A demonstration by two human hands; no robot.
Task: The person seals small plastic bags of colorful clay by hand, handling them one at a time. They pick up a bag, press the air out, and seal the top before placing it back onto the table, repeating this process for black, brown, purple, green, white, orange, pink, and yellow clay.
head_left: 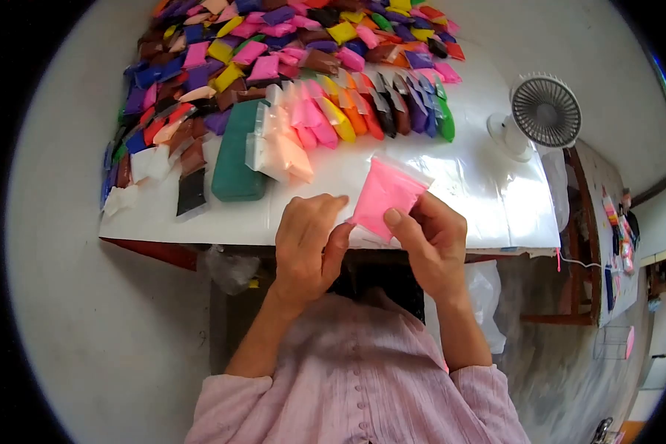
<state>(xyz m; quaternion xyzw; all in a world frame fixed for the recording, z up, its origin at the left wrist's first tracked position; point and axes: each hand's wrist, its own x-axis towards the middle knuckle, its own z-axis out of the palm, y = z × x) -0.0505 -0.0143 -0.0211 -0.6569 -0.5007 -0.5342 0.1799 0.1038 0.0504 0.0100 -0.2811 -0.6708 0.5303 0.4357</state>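
Note:
A small clear bag filled with bright pink clay-like material (pixel 386 194) is tilted above the front edge of the table. My right hand (pixel 438 235) grips its right side, thumb on the front face and fingers behind. On the other side, my left hand (pixel 307 240) has its thumb tip at the bag's lower left corner; thumb and forefinger are apart, and whether the thumb presses on the bag is hard to tell. Just beyond my hands, a row of similar bags (pixel 337 118) leans in colour order, with peach bags (pixel 283 152) against a green block (pixel 238 152).
A large heap of coloured bags (pixel 274 44) covers the far left of the white table (pixel 488 192). A small fan (pixel 546 111) stands at the right. Near the left edge lie a black bag (pixel 192 191) and white scraps (pixel 151 163). Plastic bags (pixel 485 303) hang below.

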